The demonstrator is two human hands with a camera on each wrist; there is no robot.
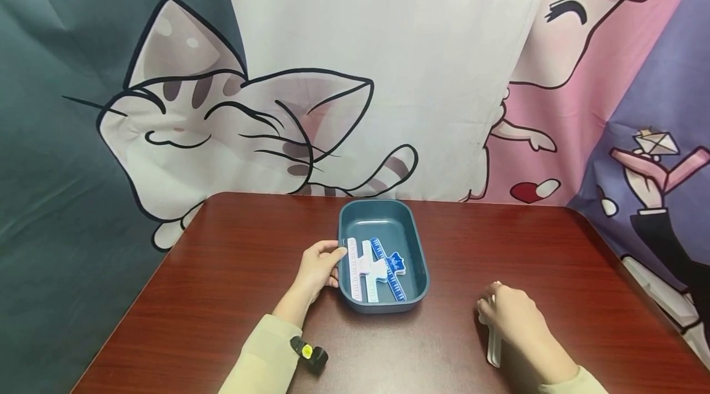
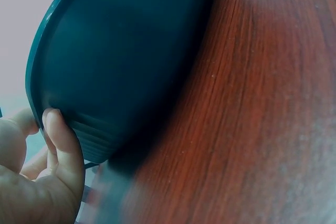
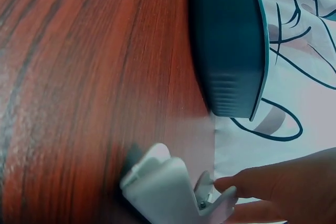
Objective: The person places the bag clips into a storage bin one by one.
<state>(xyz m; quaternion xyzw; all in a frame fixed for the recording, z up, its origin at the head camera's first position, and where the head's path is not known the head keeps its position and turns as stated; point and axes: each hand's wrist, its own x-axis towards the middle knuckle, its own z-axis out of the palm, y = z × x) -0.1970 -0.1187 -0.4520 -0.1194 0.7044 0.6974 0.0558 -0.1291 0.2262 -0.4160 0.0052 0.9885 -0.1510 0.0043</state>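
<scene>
My left hand (image 1: pixel 316 269) pinches the left rim of a dark teal plastic bin (image 1: pixel 417 246), thumb over the edge and fingers against the outer wall. Inside the bin lie a pinkish-white ruler clip (image 1: pixel 354 277), a pale blue-white ruler clip (image 1: pixel 372 288) and a dark blue ruler clip (image 1: pixel 396 286), side by side and partly overlapping. To the right of the bin, my right hand (image 1: pixel 516 314) holds a white clip (image 3: pixel 165 190) by its handle tabs. Its long jaw edge points toward the front of the table, and the hand covers part of it in the head view.
The reddish-brown wooden table (image 1: pixel 249 227) spreads around the bin on all sides. Behind it hangs a cloth backdrop (image 1: pixel 444 73) with cartoon cats. A black wrist camera (image 1: pixel 310 354) is strapped on the left sleeve.
</scene>
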